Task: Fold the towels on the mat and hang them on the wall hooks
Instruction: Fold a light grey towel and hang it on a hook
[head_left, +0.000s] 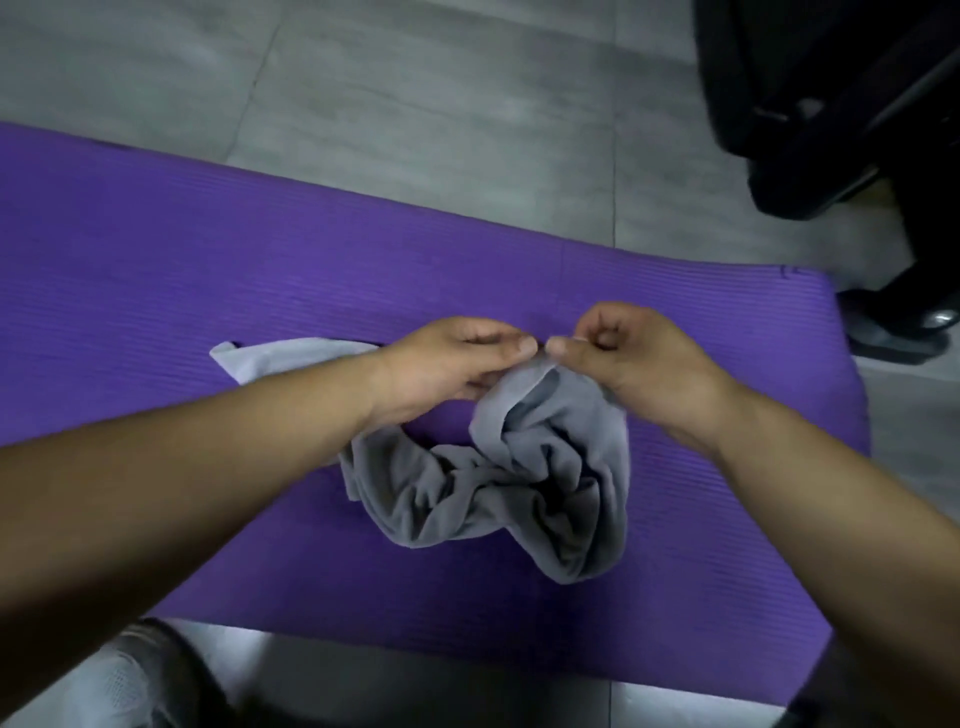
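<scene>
Crumpled grey cloth towel (524, 467): bunched on ribbed purple foam mat (156, 270), toward its right end, one corner trailing left. Left hand (452, 364) and right hand (628, 353): thumb and forefinger pressed together, pinching the towel's upper edge, fingertips nearly touching. Grey tiled floor (363, 93) beyond the mat's far edge.

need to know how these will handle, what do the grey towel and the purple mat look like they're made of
The grey towel looks like a soft, matte fabric, perhaps microfibre or thin cotton: it bunches into limp, deep folds with no shine. The purple mat looks like foam or rubber, like an exercise mat: fine parallel ribs run along its surface, with a dull finish and rounded corner. Neither can be told for certain.
</scene>
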